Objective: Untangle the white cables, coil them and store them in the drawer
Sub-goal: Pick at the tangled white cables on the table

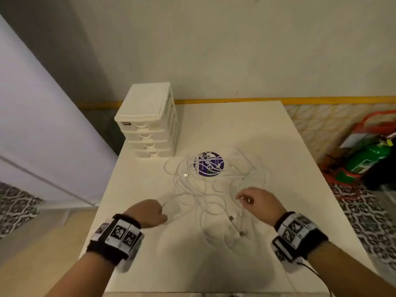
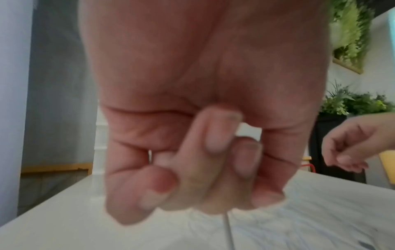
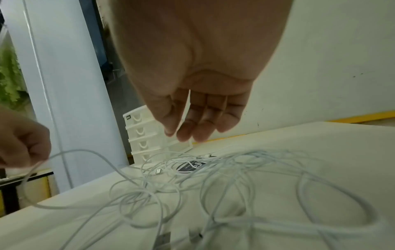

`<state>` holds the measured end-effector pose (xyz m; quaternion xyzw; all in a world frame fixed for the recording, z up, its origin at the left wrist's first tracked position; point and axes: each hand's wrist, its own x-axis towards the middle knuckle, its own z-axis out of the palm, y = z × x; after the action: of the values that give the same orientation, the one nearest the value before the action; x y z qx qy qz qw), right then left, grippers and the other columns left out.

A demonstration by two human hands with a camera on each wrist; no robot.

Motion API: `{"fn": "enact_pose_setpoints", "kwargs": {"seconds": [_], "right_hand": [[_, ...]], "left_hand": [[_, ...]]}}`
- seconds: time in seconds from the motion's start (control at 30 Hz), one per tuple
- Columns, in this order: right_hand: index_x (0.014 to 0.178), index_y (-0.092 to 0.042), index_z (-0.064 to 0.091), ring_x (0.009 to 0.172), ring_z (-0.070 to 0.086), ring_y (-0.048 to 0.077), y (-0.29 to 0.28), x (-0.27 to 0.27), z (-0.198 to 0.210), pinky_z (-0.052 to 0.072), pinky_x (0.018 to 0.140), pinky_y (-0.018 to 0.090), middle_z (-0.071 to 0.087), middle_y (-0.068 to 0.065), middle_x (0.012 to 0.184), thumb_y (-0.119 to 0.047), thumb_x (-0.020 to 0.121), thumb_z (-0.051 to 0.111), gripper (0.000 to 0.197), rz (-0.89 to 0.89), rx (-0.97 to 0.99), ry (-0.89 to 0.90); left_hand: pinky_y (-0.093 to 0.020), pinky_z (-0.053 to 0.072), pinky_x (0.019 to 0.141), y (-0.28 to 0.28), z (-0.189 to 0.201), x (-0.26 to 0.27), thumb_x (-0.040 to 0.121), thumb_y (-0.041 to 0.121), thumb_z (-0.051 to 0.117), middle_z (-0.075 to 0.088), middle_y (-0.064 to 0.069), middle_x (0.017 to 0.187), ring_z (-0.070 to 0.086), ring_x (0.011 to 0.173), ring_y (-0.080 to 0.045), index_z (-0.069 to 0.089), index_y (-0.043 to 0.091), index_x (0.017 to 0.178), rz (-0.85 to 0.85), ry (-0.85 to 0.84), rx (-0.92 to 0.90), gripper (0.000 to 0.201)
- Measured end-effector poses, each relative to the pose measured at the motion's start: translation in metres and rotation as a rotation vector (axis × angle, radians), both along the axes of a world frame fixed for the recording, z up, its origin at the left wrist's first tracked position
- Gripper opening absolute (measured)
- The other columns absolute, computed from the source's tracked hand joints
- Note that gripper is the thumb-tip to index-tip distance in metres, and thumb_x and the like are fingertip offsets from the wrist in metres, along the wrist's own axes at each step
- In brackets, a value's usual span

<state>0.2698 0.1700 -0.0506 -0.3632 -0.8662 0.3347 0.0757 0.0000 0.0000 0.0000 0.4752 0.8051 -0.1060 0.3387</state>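
A tangle of white cables (image 1: 214,189) lies spread over the middle of the white table (image 1: 300,168), with several plug ends showing. My left hand (image 1: 159,211) hovers at the tangle's near left, fingers curled around one strand (image 2: 226,228) that hangs down from the fist. My right hand (image 1: 242,198) is at the near right of the tangle, thumb and fingers pinching another strand (image 3: 187,115). The white drawer unit (image 1: 147,125) stands at the table's back left corner with all its drawers closed.
A round purple sticker (image 1: 209,163) lies under the far part of the cables. The wall runs right behind the table. A green fire extinguisher (image 1: 368,159) in a red stand is on the floor to the right. The floor drops away left of the table.
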Motion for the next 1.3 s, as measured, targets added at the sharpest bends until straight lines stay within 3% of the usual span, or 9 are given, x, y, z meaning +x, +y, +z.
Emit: {"fn": "enact_pose_setpoints", "kwargs": {"seconds": [0.07, 0.23, 0.37, 0.57, 0.77, 0.93, 1.1, 1.2, 1.3], "right_hand": [[0.096, -0.026, 0.067, 0.075, 0.052, 0.011, 0.004, -0.012, -0.001, 0.041, 0.071, 0.025, 0.060, -0.005, 0.087, -0.025, 0.084, 0.059, 0.014, -0.006, 0.061, -0.083], [0.102, -0.021, 0.061, 0.094, 0.056, 0.019, -0.001, -0.031, -0.009, 0.040, 0.076, 0.028, 0.055, -0.004, 0.093, -0.053, 0.077, 0.062, 0.041, 0.096, -0.121, -0.574], [0.102, -0.022, 0.056, 0.098, 0.058, 0.021, -0.014, -0.038, -0.022, 0.044, 0.081, 0.031, 0.061, 0.000, 0.106, -0.058, 0.067, 0.069, 0.052, 0.070, -0.052, -0.725], [0.115, -0.016, 0.054, 0.103, 0.057, 0.027, -0.018, -0.032, -0.028, 0.042, 0.087, 0.033, 0.062, 0.010, 0.115, -0.028, 0.089, 0.056, 0.028, -0.071, -0.090, -0.443], [0.105, -0.021, 0.060, 0.100, 0.055, 0.029, -0.024, -0.031, -0.033, 0.040, 0.085, 0.036, 0.054, 0.010, 0.111, -0.025, 0.089, 0.055, 0.018, 0.050, 0.074, -0.585], [0.103, -0.014, 0.059, 0.105, 0.050, 0.029, -0.021, -0.024, -0.034, 0.039, 0.089, 0.039, 0.052, 0.011, 0.110, -0.024, 0.087, 0.058, 0.018, -0.058, 0.055, -0.377], [0.099, -0.010, 0.051, 0.097, 0.061, 0.026, -0.016, -0.022, -0.019, 0.044, 0.086, 0.038, 0.066, 0.009, 0.102, -0.018, 0.091, 0.052, 0.012, -0.319, -0.069, 0.084], [0.095, -0.015, 0.043, 0.084, 0.063, 0.025, -0.013, -0.030, -0.004, 0.045, 0.085, 0.038, 0.068, 0.008, 0.087, -0.012, 0.093, 0.044, 0.003, -0.367, -0.133, 0.260], [0.097, -0.014, 0.041, 0.069, 0.055, 0.020, -0.012, -0.038, 0.008, 0.044, 0.074, 0.034, 0.059, 0.006, 0.074, -0.006, 0.095, 0.036, 0.009, -0.357, -0.100, 0.362]], "left_hand": [[-0.025, 0.040, 0.072, 0.007, 0.001, -0.007, 0.090, 0.033, 0.050, 0.065, -0.013, 0.102, 0.060, 0.097, -0.026, 0.067, 0.004, 0.093, 0.021, 0.041, 0.080, 0.033], [-0.029, 0.034, 0.062, 0.023, -0.002, -0.011, 0.091, 0.033, 0.053, 0.044, -0.001, 0.056, 0.052, 0.071, -0.030, 0.037, 0.016, 0.053, 0.203, 0.138, 0.541, 0.044], [-0.030, 0.034, 0.060, 0.039, -0.006, 0.000, 0.090, 0.034, 0.058, 0.063, -0.014, 0.070, 0.061, 0.072, -0.036, 0.048, 0.013, 0.071, 0.167, 0.153, 0.806, 0.031], [-0.033, 0.037, 0.062, 0.064, -0.025, 0.009, 0.094, 0.032, 0.048, 0.069, -0.017, 0.086, 0.064, 0.082, -0.037, 0.055, 0.008, 0.107, 0.050, 0.171, 0.760, 0.028], [-0.042, 0.038, 0.105, 0.081, -0.082, 0.009, 0.092, 0.039, 0.055, 0.036, -0.017, 0.146, 0.045, 0.130, -0.035, 0.033, 0.017, 0.144, -0.135, -0.077, 0.183, 0.061], [-0.038, 0.044, 0.092, 0.086, -0.103, 0.007, 0.090, 0.039, 0.058, 0.057, -0.017, 0.124, 0.056, 0.115, -0.035, 0.049, 0.011, 0.123, -0.186, -0.088, 0.171, 0.044], [-0.042, 0.049, 0.083, 0.080, -0.087, 0.027, 0.091, 0.028, 0.057, 0.045, -0.017, 0.133, 0.059, 0.109, -0.036, 0.028, 0.014, 0.143, -0.192, 0.009, 0.375, 0.062], [-0.034, 0.044, 0.072, 0.078, -0.068, 0.065, 0.093, 0.029, 0.052, 0.052, -0.012, 0.120, 0.062, 0.095, -0.032, 0.048, 0.012, 0.128, -0.345, -0.118, 0.601, 0.039], [-0.030, 0.041, 0.076, 0.081, -0.068, 0.106, 0.089, 0.048, 0.055, 0.057, -0.002, 0.103, 0.058, 0.092, -0.022, 0.060, 0.016, 0.110, -0.449, -0.228, 0.431, 0.039]]}}
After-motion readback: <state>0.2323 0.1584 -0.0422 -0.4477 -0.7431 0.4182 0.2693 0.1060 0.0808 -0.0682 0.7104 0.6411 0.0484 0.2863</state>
